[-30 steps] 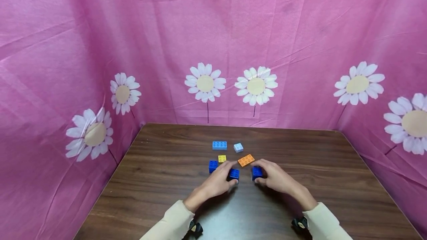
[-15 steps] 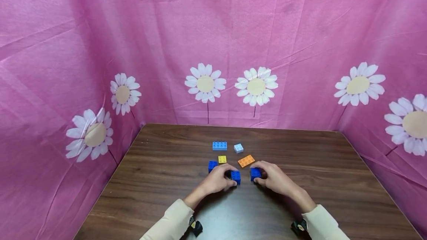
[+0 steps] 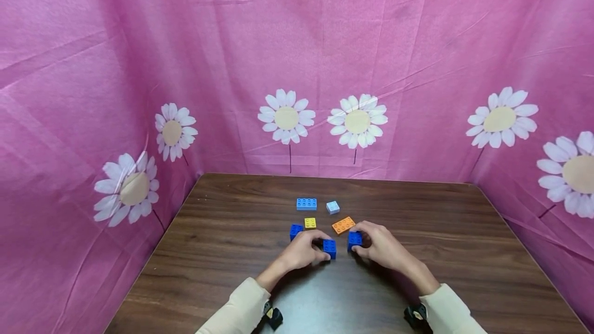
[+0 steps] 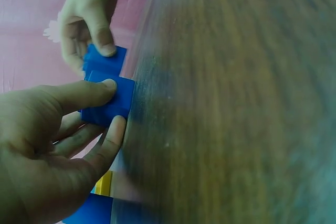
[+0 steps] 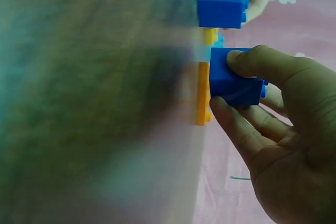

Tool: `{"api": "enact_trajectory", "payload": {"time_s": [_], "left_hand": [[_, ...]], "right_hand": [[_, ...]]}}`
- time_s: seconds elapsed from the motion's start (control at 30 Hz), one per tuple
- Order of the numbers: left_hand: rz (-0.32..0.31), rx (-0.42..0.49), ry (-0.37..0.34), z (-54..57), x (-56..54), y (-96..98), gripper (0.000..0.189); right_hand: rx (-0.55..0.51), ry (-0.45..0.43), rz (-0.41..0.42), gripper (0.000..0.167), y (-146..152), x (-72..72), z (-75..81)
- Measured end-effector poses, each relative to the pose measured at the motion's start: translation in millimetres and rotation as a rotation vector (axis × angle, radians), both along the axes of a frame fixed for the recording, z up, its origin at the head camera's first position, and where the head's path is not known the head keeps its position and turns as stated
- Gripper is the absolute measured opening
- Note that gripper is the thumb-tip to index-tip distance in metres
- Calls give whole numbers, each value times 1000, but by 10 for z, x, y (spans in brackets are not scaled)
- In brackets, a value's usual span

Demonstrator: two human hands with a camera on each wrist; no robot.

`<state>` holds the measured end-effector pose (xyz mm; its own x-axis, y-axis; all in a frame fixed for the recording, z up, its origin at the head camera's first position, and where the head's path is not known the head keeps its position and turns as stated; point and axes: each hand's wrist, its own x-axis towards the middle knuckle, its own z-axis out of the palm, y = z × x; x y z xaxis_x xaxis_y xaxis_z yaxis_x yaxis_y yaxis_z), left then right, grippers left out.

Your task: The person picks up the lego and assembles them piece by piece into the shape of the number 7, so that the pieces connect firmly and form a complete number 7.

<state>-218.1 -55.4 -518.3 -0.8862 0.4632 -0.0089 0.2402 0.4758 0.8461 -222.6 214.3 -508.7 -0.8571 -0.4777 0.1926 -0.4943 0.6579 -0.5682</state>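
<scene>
Between thumb and fingers, my left hand (image 3: 303, 250) pinches a dark blue toy brick (image 3: 329, 249), studs up. My right hand (image 3: 381, 245) grips a second dark blue brick (image 3: 355, 240) from its right side. A narrow gap separates the two bricks in the head view. Seen from the left wrist, the left brick (image 4: 113, 100) is at the table surface, its face under the thumb. In the right wrist view the right brick (image 5: 233, 77) looks slightly off the table. A third dark blue brick (image 3: 296, 231) stands behind my left hand, partly covered by it.
Beyond the hands lie a flat orange brick (image 3: 343, 225), a small yellow brick (image 3: 310, 222), a light blue long brick (image 3: 307, 204) and a pale blue small brick (image 3: 332, 207). A pink flowered cloth (image 3: 320, 40) rises behind the wooden table (image 3: 223, 231).
My left hand's brick has shifted a little to the right and toward me. The right hand's brick has moved slightly left, so the gap between them is smaller.
</scene>
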Motion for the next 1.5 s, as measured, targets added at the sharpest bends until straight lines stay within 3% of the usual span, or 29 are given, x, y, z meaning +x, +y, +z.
{"api": "enact_trajectory", "payload": {"time_s": [0.2, 0.47, 0.77, 1.2, 1.5], "left_hand": [[-10, -48, 62, 13, -10, 7, 34], [-11, -47, 52, 12, -5, 13, 34], [-29, -43, 97, -24, -23, 15, 32], [-6, 56, -57, -13, -1, 9, 39], [-14, 68, -67, -25, -6, 8, 31]], "right_hand": [[-17, 23, 16, 35, -67, -13, 114], [-31, 20, 51, 36, -178, -6, 270], [-3, 18, 66, 39, -288, 31, 400], [13, 41, 74, 36, -412, 36, 471], [51, -10, 88, 37, -489, 32, 476]]}}
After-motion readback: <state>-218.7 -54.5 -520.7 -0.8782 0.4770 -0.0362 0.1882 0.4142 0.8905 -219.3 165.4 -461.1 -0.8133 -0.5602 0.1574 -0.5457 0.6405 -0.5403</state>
